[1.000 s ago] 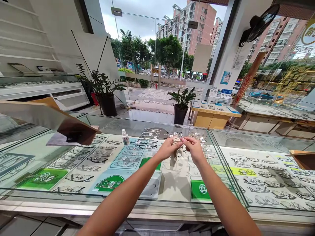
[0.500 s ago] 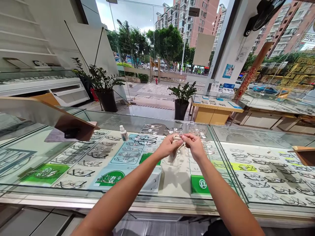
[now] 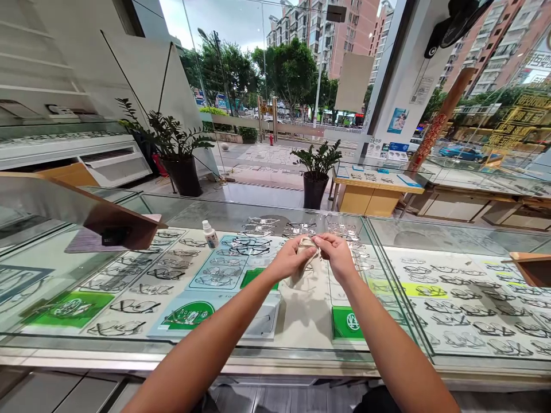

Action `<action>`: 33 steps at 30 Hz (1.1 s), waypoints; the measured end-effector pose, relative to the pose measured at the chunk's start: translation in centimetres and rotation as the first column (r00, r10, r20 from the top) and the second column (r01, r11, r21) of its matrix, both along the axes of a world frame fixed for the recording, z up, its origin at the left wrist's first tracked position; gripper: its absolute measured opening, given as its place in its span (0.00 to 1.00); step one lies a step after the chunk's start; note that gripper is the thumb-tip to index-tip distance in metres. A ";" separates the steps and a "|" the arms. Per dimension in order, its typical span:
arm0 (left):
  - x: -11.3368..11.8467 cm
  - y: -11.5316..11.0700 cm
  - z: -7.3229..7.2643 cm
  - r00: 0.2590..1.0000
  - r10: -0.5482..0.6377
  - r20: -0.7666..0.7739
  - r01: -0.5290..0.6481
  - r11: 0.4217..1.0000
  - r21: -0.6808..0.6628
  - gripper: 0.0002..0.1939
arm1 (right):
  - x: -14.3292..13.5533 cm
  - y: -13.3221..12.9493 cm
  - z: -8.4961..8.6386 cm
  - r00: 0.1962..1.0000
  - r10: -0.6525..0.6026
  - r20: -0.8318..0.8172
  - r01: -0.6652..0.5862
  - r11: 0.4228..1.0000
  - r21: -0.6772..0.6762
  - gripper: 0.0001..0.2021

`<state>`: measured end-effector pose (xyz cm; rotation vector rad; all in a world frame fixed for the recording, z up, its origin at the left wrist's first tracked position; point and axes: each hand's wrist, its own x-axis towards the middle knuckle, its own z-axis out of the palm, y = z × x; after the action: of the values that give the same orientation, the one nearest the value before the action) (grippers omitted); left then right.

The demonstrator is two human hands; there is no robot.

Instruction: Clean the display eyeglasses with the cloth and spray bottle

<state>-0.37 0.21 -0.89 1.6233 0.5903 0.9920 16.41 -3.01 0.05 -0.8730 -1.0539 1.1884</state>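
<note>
Above the glass counter, both hands meet in front of me around a small pale cloth (image 3: pixel 303 271). My left hand (image 3: pixel 289 258) is closed on it, thumb on top, and part of the cloth droops beneath the fingers. Fingertips of my right hand (image 3: pixel 334 252) pinch at its right side, touching the left hand's fingers. Whether something small lies inside the cloth I cannot make out. Under the hands, the glass display case (image 3: pixel 301 312) shows rows of eyeglasses (image 3: pixel 248 246). To the left a white bottle (image 3: pixel 210 235) stands upright on the glass.
A brown wooden-edged panel (image 3: pixel 124 221) juts over the counter at left, and another wooden piece (image 3: pixel 534 268) at right. Green cards (image 3: pixel 344 324) lie in the case. Beyond the counter stand two potted plants (image 3: pixel 316 172) and a glass front onto the street.
My view has shifted slightly, so the bottle and counter sit a little further left. Both hands stay together on the cloth, with only small finger movements.
</note>
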 end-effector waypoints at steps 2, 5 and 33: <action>0.2 0.1 0.0 0.998 0.065 0.013 -0.065 0.998 0.012 0.25 | -0.2 0.0 0.0 1.000 0.017 -0.006 -0.017 1.000 0.007 0.15; 0.0 0.1 0.3 1.000 0.021 -0.001 -0.021 1.000 -0.005 0.26 | -0.1 0.0 0.0 0.999 0.013 -0.032 -0.013 1.000 0.002 0.16; 0.4 -0.5 0.5 0.991 0.128 0.039 -0.128 0.992 -0.022 0.25 | -0.4 -0.7 1.3 1.000 -0.010 -0.018 0.010 1.000 -0.003 0.20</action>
<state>0.06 -0.29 -0.41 1.5598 0.6818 1.1069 16.05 -3.68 1.34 -0.8675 -1.0319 1.1882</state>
